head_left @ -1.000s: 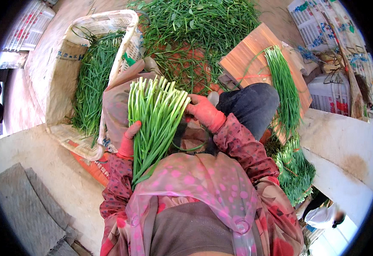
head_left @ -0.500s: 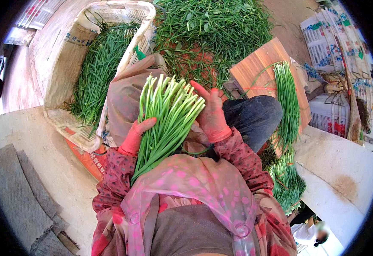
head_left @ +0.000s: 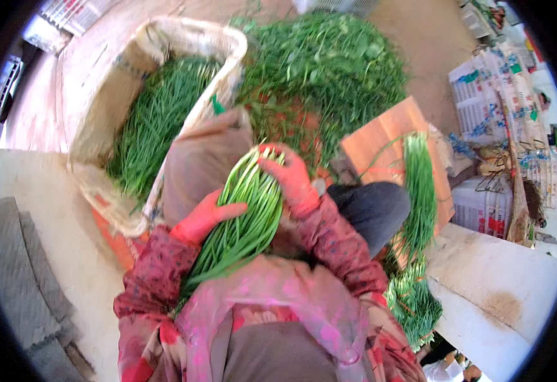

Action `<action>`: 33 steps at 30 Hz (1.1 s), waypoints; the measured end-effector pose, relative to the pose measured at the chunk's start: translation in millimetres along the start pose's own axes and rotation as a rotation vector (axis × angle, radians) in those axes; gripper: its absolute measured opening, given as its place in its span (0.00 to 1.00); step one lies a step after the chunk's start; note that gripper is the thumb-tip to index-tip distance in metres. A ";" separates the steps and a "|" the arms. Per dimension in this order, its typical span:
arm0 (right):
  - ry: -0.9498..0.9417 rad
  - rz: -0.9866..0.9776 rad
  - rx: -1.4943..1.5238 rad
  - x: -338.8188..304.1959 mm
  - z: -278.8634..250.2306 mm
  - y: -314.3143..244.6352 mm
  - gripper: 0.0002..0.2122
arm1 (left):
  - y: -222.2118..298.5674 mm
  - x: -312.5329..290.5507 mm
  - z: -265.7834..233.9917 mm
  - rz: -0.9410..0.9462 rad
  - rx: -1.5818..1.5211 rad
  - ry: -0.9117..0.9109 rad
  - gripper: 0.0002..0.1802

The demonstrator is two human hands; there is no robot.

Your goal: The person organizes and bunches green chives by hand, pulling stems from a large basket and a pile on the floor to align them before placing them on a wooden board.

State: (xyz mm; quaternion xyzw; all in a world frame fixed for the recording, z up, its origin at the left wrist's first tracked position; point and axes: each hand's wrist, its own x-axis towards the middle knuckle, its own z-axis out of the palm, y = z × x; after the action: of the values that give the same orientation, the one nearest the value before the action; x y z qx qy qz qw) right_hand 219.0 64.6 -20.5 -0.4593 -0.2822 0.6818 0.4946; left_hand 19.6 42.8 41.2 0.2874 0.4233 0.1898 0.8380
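Observation:
A thick bunch of green chives (head_left: pixel 248 219) lies in front of my chest, pale cut ends pointing away and leaf tips trailing toward my left sleeve. My left hand (head_left: pixel 210 215), in a red glove, grips the left side with its thumb across the stalks. Red-gloved too, my right hand (head_left: pixel 290 177) is closed on the pale ends at the far right of the bunch. My palms and the underside of the bunch are hidden.
On the left stands a white plastic crate (head_left: pixel 157 172) with loose chives (head_left: pixel 161 127). Beyond my knees lies a big heap of greens (head_left: pixel 323 63). To the right, a wooden board (head_left: pixel 380 143) bears a bundle of chives (head_left: pixel 418 197); more bundles (head_left: pixel 412 305) lie nearer.
My right hand has gone from spread fingers beside the bunch to closed on its stalk ends. The stalks are gathered more tightly. The whole view has shifted a little.

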 end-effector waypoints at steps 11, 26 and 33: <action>-0.007 -0.413 -0.453 -12.3 -2.1 17.1 0.23 | -19.9 29.4 -10.7 0.413 0.859 0.277 0.18; -0.086 -0.189 -0.671 -0.2 5.2 -13.9 0.11 | -10.8 20.8 -14.2 0.115 0.398 0.055 0.22; 0.381 -0.790 -0.845 -6.4 -40.9 -293.8 0.12 | 23.7 -33.5 -7.9 0.019 0.715 0.086 0.27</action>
State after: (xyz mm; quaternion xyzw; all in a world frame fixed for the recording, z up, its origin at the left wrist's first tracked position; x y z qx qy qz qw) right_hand 378.6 159.1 211.1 -0.5904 -0.5838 0.1816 0.5269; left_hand -7.7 44.7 72.8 0.5579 0.4951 0.0494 0.6642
